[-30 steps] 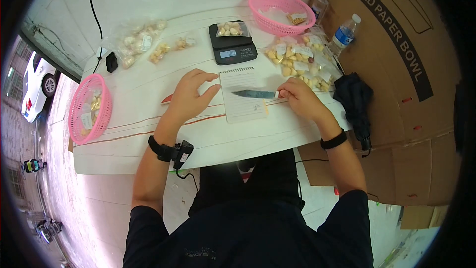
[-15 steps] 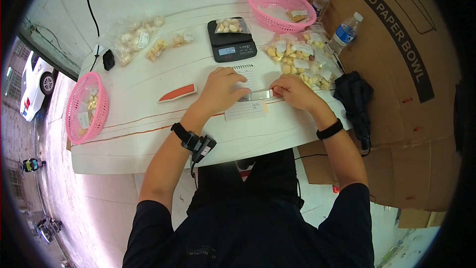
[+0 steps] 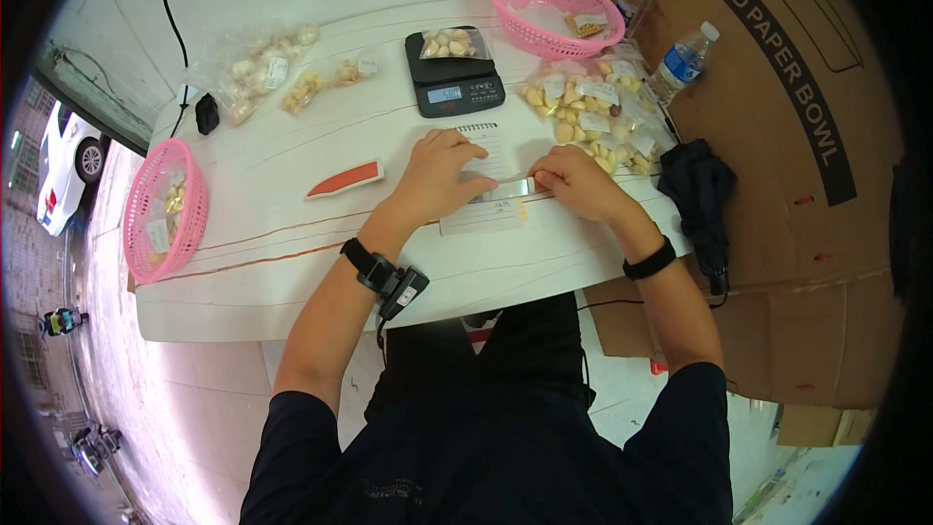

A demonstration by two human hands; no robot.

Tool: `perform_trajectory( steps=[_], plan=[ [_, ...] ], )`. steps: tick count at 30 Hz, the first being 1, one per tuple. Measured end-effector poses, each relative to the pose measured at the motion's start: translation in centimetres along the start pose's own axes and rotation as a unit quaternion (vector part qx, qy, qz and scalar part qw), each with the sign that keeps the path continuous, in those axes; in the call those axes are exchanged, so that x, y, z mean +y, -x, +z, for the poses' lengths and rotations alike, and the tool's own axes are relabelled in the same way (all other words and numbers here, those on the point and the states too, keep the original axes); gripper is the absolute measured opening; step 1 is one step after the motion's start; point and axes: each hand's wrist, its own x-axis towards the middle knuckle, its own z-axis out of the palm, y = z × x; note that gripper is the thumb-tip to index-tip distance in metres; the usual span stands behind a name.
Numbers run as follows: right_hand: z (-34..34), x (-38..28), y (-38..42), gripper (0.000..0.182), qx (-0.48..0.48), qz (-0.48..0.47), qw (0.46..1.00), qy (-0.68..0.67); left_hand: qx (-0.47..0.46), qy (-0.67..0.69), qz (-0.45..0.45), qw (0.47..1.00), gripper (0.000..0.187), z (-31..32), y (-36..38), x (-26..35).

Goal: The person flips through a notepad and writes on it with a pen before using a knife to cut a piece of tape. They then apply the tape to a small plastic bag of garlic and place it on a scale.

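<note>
My right hand (image 3: 581,181) is closed on the red handle of a knife (image 3: 509,190), its thumb and fingers pinching near where the blade begins. The silvery blade points left, low over a spiral notepad (image 3: 483,221) with some handwriting on it. At the blade's far end is my left hand (image 3: 442,173), fingers curved and spread from the thumb; the thumb tip lies right at the blade. A red and white sheath (image 3: 346,180) lies to the left of that hand. Beyond the notepad, a black digital scale (image 3: 455,97) carries a bag of pale, clove-like pieces (image 3: 452,43).
Labelled bags of pale pieces (image 3: 583,117) lie at right, beside a folded black umbrella (image 3: 696,194). Pink baskets stand at the back (image 3: 557,43) and left edge (image 3: 197,209). More bags (image 3: 262,68) lie at back left. Water bottles (image 3: 682,63) stand by a cardboard box (image 3: 777,136).
The camera view has shifted slightly. Both hands keep nearly the same pose around the knife, and the sheath, scale and bags stay in place.
</note>
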Motion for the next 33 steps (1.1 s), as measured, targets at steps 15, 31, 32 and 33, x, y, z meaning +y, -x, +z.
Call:
perform_trajectory(
  steps=[15, 31, 32, 33],
  plan=[
    [1.0, -0.7, 1.1, 0.013, 0.076, -0.002, 0.996, 0.039, 0.036, -0.014, 0.022, 0.999, 0.039, 0.7, 0.6, -0.5],
    [2.0, -1.1, 1.2, 0.009, 0.133, -0.010, 0.990, 0.054, 0.048, -0.013, 0.030, 0.998, 0.038, 1.0, 0.9, -0.7],
    [2.0, -1.1, 1.2, 0.009, 0.132, -0.010, 0.990, 0.054, 0.048, -0.014, 0.034, 0.998, 0.038, 1.1, 0.9, -0.7],
    [1.9, -1.2, 1.3, 0.008, 0.131, -0.011, 0.990, 0.056, 0.049, -0.014, 0.033, 0.998, 0.038, 1.0, 0.9, -0.7]
  ],
)
